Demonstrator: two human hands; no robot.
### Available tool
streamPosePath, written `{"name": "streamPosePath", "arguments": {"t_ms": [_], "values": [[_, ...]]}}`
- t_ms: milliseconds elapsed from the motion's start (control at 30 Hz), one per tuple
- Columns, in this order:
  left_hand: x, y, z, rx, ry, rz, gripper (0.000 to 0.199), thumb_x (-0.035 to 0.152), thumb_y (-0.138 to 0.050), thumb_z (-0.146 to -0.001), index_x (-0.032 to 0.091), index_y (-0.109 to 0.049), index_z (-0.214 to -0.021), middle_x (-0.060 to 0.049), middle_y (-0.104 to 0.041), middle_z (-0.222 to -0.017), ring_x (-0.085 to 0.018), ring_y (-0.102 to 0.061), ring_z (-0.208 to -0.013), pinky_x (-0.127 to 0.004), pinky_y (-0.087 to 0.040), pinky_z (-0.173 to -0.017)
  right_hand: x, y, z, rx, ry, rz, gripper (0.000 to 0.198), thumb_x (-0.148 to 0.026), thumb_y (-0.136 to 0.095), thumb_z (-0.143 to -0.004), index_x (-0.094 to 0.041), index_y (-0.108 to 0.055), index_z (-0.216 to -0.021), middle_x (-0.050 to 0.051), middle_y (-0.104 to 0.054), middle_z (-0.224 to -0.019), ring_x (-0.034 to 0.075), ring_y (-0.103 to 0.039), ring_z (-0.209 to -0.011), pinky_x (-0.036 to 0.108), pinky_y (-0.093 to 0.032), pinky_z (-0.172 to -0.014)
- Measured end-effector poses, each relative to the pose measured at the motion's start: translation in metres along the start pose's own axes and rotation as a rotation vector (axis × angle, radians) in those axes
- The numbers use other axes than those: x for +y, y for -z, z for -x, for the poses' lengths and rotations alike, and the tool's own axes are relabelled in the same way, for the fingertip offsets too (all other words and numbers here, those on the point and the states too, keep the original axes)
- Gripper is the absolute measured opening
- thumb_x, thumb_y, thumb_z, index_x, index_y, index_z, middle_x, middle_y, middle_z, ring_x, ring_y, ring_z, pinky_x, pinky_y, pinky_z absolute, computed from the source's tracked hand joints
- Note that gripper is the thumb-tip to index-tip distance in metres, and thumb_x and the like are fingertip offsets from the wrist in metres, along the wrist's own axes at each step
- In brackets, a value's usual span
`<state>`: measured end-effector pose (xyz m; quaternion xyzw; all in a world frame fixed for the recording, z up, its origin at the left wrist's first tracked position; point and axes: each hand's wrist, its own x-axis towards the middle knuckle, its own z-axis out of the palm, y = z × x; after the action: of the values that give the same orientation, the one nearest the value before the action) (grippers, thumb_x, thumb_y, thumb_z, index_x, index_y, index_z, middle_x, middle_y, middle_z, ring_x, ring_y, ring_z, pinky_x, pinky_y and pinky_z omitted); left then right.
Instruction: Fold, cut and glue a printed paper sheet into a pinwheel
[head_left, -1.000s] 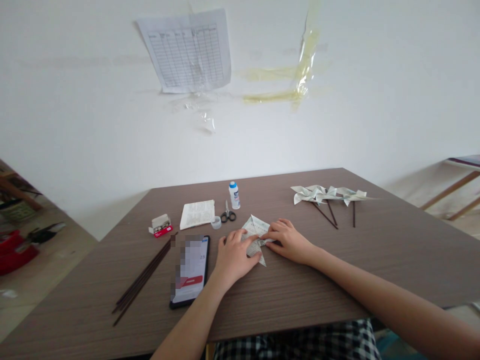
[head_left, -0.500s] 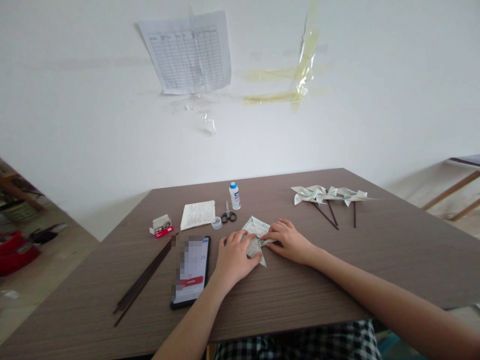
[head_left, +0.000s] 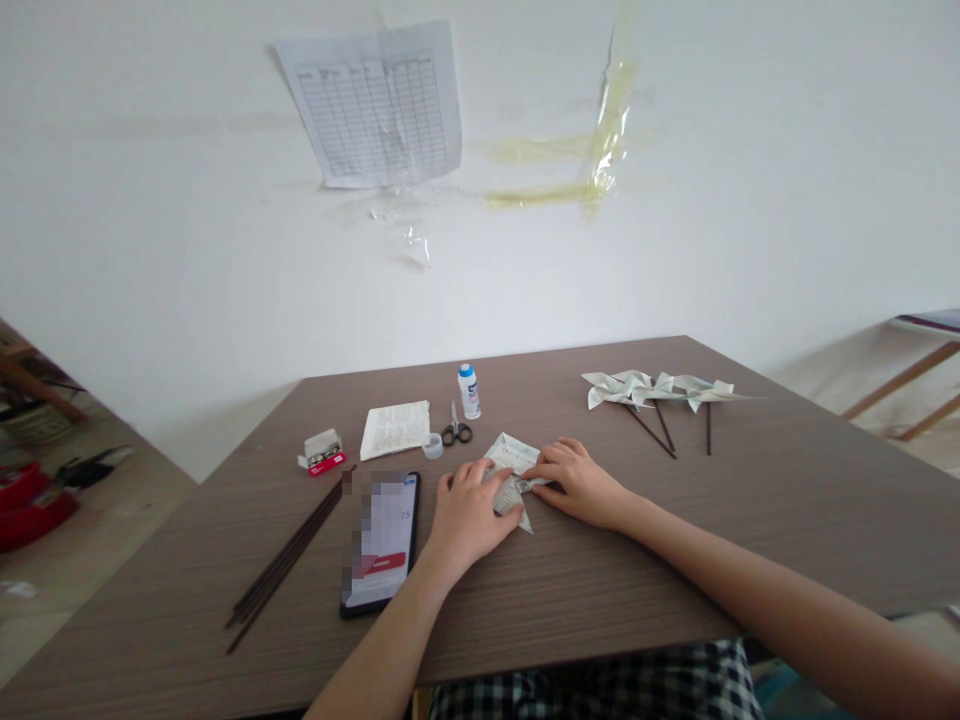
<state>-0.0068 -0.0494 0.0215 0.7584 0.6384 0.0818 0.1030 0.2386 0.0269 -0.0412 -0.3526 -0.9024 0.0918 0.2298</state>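
Note:
A sheet of printed paper (head_left: 514, 450), cut and folded toward its middle, lies on the table between my hands. From the left, my left hand (head_left: 472, 510) presses it down with bent fingers, index finger near its centre and thumb at the lower edge. My right hand (head_left: 576, 484) is closed at the paper's right side, thumb and fingers pinching a corner close to the centre. The fingers cover part of the sheet, so what lies at its middle is hidden. Finished paper pinwheels (head_left: 637, 388) on dark sticks rest at the right back.
Around the paper on the brown table (head_left: 787, 520) are a glue bottle (head_left: 469, 392), scissors (head_left: 456, 430), a tape roll (head_left: 433, 446) and a paper stack (head_left: 396, 429). Leftward are a small red-and-white box (head_left: 325, 455), dark sticks (head_left: 289, 558) and a phone (head_left: 382, 545).

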Motion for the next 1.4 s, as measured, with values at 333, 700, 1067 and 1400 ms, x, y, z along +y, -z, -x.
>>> {"name": "streamPosePath", "arguments": {"t_ms": [333, 700, 1067, 1400], "values": [[-0.0018, -0.0034, 0.0003, 0.015, -0.019, 0.006, 0.052, 0.040, -0.088, -0.112, 0.038, -0.087, -0.164, -0.013, -0.076, -0.182, -0.047, -0.066, -0.171, -0.073, -0.049, -0.146, 0.0002, -0.0005, -0.0003, -0.013, -0.006, 0.005, 0.028, -0.027, -0.080, -0.119, -0.032, -0.097, -0.140, 0.010, -0.089, -0.123, 0.033, -0.083, -0.124, 0.071, -0.051, -0.140], [-0.0037, -0.0017, 0.0013, 0.009, -0.021, 0.008, 0.049, 0.041, -0.087, -0.113, 0.045, -0.090, -0.162, -0.009, -0.076, -0.182, -0.046, -0.065, -0.171, -0.072, -0.048, -0.147, -0.0013, 0.0001, 0.0002, -0.030, -0.001, 0.016, 0.032, -0.025, -0.077, -0.120, -0.032, -0.097, -0.144, 0.011, -0.088, -0.124, 0.034, -0.082, -0.126, 0.072, -0.050, -0.141], [-0.0001, 0.0016, 0.0003, -0.037, -0.001, -0.024, 0.057, 0.041, -0.084, -0.116, 0.036, -0.082, -0.172, -0.014, -0.071, -0.188, -0.047, -0.061, -0.177, -0.072, -0.047, -0.148, -0.0010, 0.0013, -0.0001, -0.038, -0.011, 0.001, 0.031, -0.027, -0.077, -0.120, -0.032, -0.097, -0.143, 0.012, -0.089, -0.125, 0.034, -0.082, -0.127, 0.072, -0.049, -0.142], [-0.0018, -0.0002, 0.0014, -0.020, 0.000, -0.004, 0.061, 0.038, -0.086, -0.114, 0.026, -0.079, -0.174, -0.019, -0.068, -0.190, -0.048, -0.060, -0.180, -0.071, -0.045, -0.151, 0.0021, 0.0032, -0.0013, -0.056, -0.023, -0.043, 0.036, -0.027, -0.081, -0.118, -0.030, -0.094, -0.151, 0.013, -0.089, -0.128, 0.036, -0.084, -0.130, 0.071, -0.051, -0.142]]}}
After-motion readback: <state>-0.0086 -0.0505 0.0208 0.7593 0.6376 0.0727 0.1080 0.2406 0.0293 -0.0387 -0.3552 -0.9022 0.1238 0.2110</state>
